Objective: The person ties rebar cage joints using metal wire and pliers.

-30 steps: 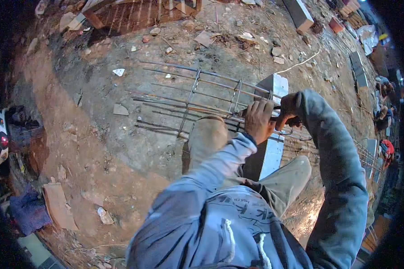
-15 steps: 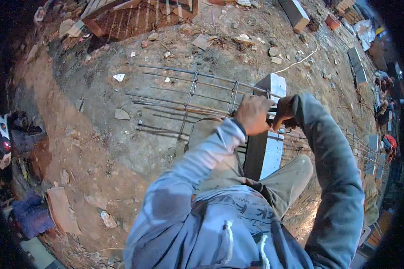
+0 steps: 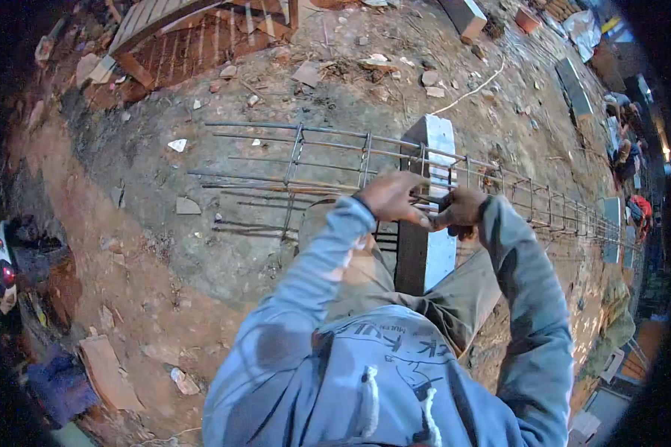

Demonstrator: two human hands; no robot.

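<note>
A long rebar cage [image 3: 328, 136] of straight bars with square stirrups lies across a pale-topped block [image 3: 438, 261] in front of my knees. My left hand [image 3: 391, 197] is curled over the cage's near bars, just left of the block's top, thumb pointing right. Close beside it, almost touching the left thumb, my right hand [image 3: 462, 208] is closed with fingers bent down at the near bars. Whatever small thing sits between the right fingertips is hidden. A stirrup [image 3: 423, 158] stands above the block, right behind both hands.
The cage runs far right over another block [image 3: 611, 220]. A slatted wooden frame [image 3: 201, 45] stands at the upper left. Stones and broken pieces [image 3: 188, 205] litter the dirt. A motorcycle [image 3: 0, 268] is at the left edge; people [image 3: 625, 123] crouch at the far right.
Both hands have come lower, from the cage's upper bars to its near bars, baring the stirrup above the block. The view has shifted, and more of the cage shows on the right.
</note>
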